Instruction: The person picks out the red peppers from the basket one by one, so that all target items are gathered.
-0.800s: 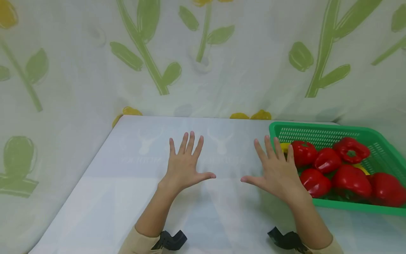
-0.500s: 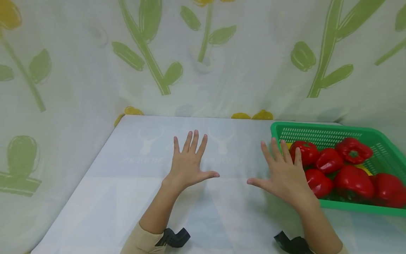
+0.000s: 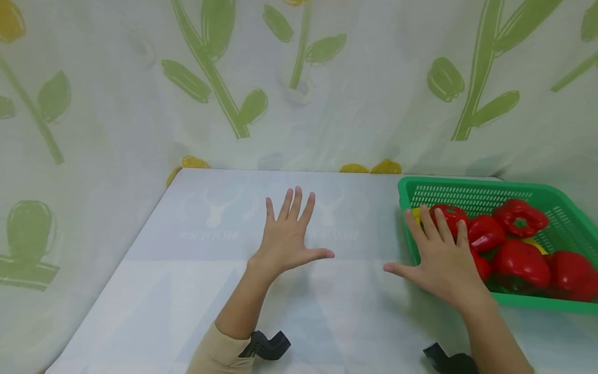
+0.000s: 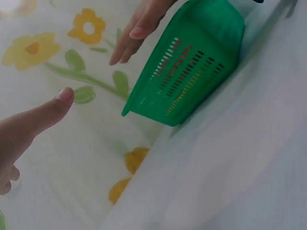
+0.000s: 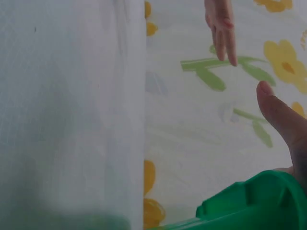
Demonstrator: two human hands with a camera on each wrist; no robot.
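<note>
Both hands are held above the table with fingers spread and nothing in them. The left hand (image 3: 287, 236) is over the middle of the white table (image 3: 187, 306). Farther right, the right hand (image 3: 444, 259) overlaps the left side of a green basket (image 3: 537, 301) in the head view. Several red bell peppers (image 3: 520, 265) lie in that basket, some partly covered by the right hand. A bit of yellow (image 3: 417, 215) shows by its fingertips, too hidden to name. In the left wrist view the left thumb (image 4: 53, 112) points toward the basket's slotted side (image 4: 187, 72).
A pale cloth (image 3: 364, 104) with green stems and yellow flowers hangs behind the table and on its left. Black straps (image 3: 268, 345) sit at both wrists. The basket takes up the table's right side.
Both hands have drifted to the right, the right hand farther, so that it now covers more of the basket's left side. Their fingers have stayed spread. The basket and peppers keep their places.
</note>
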